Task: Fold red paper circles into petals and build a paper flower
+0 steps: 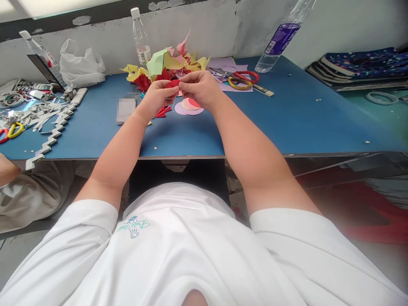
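Both my hands meet above the blue table. My left hand is closed on a small red paper piece. From the other side, my right hand pinches the edge of the same paper. A thin, pale wire or thread runs slantwise past the fingertips; which fingers grip it I cannot tell. Just below the hands lies a fanned stack of paper circles in lilac, pink and red. Small red rolled pieces lie by my left hand, partly covered by it.
Folded coloured paper is heaped behind my hands. Scissors and a cutter knife lie on lilac sheets to the right. Bottles and a plastic bag line the wall. Grey paper strips and another person's arm are left.
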Demonstrator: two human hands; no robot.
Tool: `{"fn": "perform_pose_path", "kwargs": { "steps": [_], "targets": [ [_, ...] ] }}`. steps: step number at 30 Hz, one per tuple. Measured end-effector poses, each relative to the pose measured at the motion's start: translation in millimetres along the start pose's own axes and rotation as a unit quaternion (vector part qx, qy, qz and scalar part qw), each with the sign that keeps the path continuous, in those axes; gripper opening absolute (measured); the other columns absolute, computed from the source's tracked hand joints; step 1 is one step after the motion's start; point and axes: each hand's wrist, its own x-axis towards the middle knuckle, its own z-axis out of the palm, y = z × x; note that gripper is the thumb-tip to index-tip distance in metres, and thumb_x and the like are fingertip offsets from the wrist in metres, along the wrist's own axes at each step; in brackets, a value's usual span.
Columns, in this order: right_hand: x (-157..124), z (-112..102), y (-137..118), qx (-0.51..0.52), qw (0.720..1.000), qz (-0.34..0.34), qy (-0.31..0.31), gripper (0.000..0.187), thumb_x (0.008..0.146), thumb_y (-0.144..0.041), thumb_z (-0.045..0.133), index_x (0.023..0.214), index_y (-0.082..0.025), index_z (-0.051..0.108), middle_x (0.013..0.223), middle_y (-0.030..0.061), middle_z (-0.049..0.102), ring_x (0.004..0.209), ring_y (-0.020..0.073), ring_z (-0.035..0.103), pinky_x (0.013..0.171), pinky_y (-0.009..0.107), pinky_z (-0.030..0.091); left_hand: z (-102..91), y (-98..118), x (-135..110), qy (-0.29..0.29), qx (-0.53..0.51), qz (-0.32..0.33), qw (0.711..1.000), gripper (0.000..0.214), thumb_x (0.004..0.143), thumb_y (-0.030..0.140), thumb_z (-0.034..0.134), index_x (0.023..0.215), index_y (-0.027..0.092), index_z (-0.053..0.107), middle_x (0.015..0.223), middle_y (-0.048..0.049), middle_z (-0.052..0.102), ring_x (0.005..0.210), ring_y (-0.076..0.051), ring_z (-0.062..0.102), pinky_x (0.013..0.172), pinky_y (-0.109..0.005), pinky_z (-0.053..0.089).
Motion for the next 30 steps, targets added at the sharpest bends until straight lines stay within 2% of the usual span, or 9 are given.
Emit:
{"fn": "perform_pose_path", "kwargs": {
  "steps": [2,5,7,11,15,18,23,26,30],
  "targets": [
    [0.3,-1.6,-0.1,-0.018,1.0,0.0,-0.003,0.054,0.097,-0.058,0.123,0.099,-0.019,0.085,0.081,-0.0035,0.072,0.078,0.0152,0.075,0.076,0.032,0.065,-0.4,0.0,-0.3,0.002,0.026,0.014,1.0,0.033,0.104,0.013,0.091,0.082,0.019,0.068,0.081,-0.0001,0.062,0.076,-0.011,0.061,0.073,-0.021,0.051],
    [-0.7,-1.7,-1.9,-0.034,0.999,0.002,0.001,0.049,0.098,-0.05,0.124,0.097,-0.019,0.086,0.078,-0.0027,0.074,0.077,0.0148,0.073,0.074,0.03,0.067,-1.3,-1.6,-0.5,0.002,0.051,0.041,0.998,0.037,0.101,0.01,0.094,0.079,0.02,0.066,0.079,0.0007,0.059,0.073,-0.011,0.058,0.071,-0.023,0.049],
    [-1.4,-0.6,-2.7,-0.036,0.999,-0.004,0.008,0.046,0.099,-0.044,0.122,0.095,-0.016,0.087,0.077,-0.0036,0.074,0.074,0.0128,0.073,0.071,0.027,0.064,-2.7,-4.2,0.7,0.004,0.061,0.056,0.997,0.038,0.1,0.009,0.095,0.077,0.02,0.066,0.077,0.0012,0.057,0.072,-0.011,0.056,0.069,-0.025,0.048],
    [-2.2,2.8,-2.9,-0.041,0.999,-0.008,0.011,0.031,0.109,-0.029,0.112,0.097,-0.012,0.089,0.074,-0.0054,0.072,0.068,0.01,0.072,0.07,0.024,0.057,-6.8,-11.3,5.6,0.007,0.074,0.066,0.995,0.036,0.097,0.01,0.098,0.079,0.021,0.069,0.074,0.0015,0.055,0.07,-0.012,0.053,0.066,-0.026,0.045],
    [-2.3,7.6,-3.9,-0.041,0.998,0.009,0.036,0.03,0.103,-0.02,0.116,0.093,-0.016,0.087,0.072,-0.0027,0.073,0.067,0.0131,0.069,0.064,0.025,0.06,-9.7,-15.9,8.8,0.013,0.088,0.084,0.992,0.035,0.098,0.006,0.096,0.078,0.019,0.07,0.072,0.0011,0.055,0.068,-0.012,0.05,0.064,-0.025,0.04],
    [-2.2,11.7,-6.0,-0.046,0.998,0.012,0.043,0.03,0.105,-0.018,0.111,0.089,-0.018,0.085,0.069,-0.0021,0.07,0.065,0.0125,0.067,0.063,0.025,0.058,-10.1,-15.5,9.3,0.019,0.093,0.088,0.992,0.04,0.098,0.004,0.096,0.076,0.02,0.067,0.071,0.0015,0.054,0.068,-0.012,0.049,0.065,-0.027,0.042],
    [-4.1,17.5,-11.7,-0.031,0.998,0.009,0.058,0.046,0.081,-0.025,0.127,0.089,-0.023,0.082,0.069,-0.0019,0.067,0.067,0.0194,0.065,0.059,0.03,0.061,-7.9,-11.1,7.7,0.039,0.094,0.076,0.992,0.04,0.096,0.005,0.099,0.079,0.021,0.066,0.074,0.0026,0.055,0.07,-0.013,0.052,0.066,-0.026,0.045],
    [-5.7,19.9,-15.1,-0.035,0.997,0.007,0.064,0.048,0.08,-0.03,0.126,0.086,-0.025,0.078,0.069,-0.0017,0.067,0.069,0.0203,0.065,0.059,0.03,0.06,-6.4,-8.0,4.3,0.041,0.088,0.071,0.993,0.035,0.096,0.005,0.096,0.08,0.02,0.069,0.074,0.0019,0.057,0.069,-0.012,0.052,0.064,-0.024,0.043],
    [-7.3,21.5,-18.9,-0.031,0.997,0.004,0.065,0.044,0.082,-0.026,0.121,0.082,-0.024,0.077,0.069,-0.002,0.067,0.069,0.0188,0.065,0.06,0.028,0.059,-5.6,-3.7,-1.4,0.03,0.07,0.068,0.995,0.032,0.096,0.008,0.093,0.078,0.02,0.07,0.073,0.0024,0.056,0.068,-0.012,0.052,0.065,-0.024,0.043]
  ]
}}
